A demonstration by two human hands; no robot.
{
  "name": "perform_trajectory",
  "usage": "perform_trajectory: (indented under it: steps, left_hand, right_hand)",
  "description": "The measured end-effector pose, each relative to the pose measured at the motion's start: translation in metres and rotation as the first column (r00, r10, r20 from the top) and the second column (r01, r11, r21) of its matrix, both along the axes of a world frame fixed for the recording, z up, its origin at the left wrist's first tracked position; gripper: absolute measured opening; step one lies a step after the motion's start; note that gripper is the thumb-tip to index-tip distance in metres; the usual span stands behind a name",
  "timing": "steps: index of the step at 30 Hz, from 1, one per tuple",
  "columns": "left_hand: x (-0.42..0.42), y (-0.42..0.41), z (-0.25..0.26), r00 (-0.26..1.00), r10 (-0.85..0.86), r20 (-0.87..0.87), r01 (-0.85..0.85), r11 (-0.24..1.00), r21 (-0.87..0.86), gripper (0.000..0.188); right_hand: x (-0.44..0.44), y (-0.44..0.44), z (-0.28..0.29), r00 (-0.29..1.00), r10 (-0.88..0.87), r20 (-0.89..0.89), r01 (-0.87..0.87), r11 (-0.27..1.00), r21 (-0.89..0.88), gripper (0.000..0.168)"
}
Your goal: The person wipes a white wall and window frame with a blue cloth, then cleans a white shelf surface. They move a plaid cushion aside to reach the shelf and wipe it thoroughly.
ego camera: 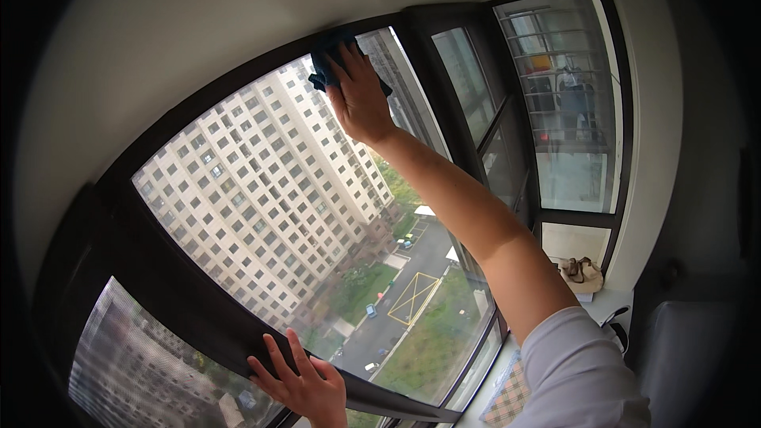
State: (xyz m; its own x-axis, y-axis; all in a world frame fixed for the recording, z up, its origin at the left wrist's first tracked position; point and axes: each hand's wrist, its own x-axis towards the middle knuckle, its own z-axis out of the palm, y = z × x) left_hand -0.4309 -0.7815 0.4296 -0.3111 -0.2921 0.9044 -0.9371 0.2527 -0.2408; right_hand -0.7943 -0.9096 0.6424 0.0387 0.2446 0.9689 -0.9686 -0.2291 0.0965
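My right hand (364,100) reaches up and presses a dark blue cloth (324,65) against the upper edge of the large window pane (357,345). Part of the cloth is covered by the hand, and some of it overlaps the dark window frame (238,74). Lower down, my left hand (309,389) rests with spread fingers on the dark upright of the frame, holding nothing. Through the glass a tall apartment block and a road far below can be seen.
To the left is a mesh-screened window section (160,362). Narrower panes stand on the right, one showing a rack (562,77) behind it. A beige bag (581,275) sits on the white sill (615,303), near a checked cloth (508,395).
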Motion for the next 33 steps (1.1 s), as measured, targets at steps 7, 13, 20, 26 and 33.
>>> perform_trajectory:
  steps: [7,13,20,26,33]
  left_hand:
    - [-0.078,-0.021,0.037,0.950,-0.292,-0.109,0.305,0.945,0.122,0.072]
    - [-0.107,-0.038,0.049,0.979,-0.173,-0.104,0.186,0.975,0.124,0.070]
    - [-0.112,-0.055,0.041,0.984,-0.162,-0.073,0.167,0.983,0.072,0.090]
    - [-0.116,-0.062,0.036,0.992,-0.118,-0.051,0.121,0.991,0.065,0.091]
    - [-0.106,-0.060,0.040,0.995,-0.091,-0.029,0.092,0.994,0.054,0.087]
  right_hand:
    - [-0.083,-0.010,0.022,0.907,-0.355,0.226,0.360,0.933,0.020,0.053]
    - [-0.171,-0.013,0.001,0.888,-0.413,0.202,0.392,0.910,0.137,0.051]
    - [-0.149,-0.026,-0.040,0.921,-0.130,0.367,0.129,0.991,0.027,0.047]
    - [-0.058,-0.019,-0.058,0.948,-0.070,0.310,0.080,0.997,-0.017,0.058]
    - [0.111,0.026,-0.049,0.961,0.273,0.046,-0.277,0.954,0.118,0.054]
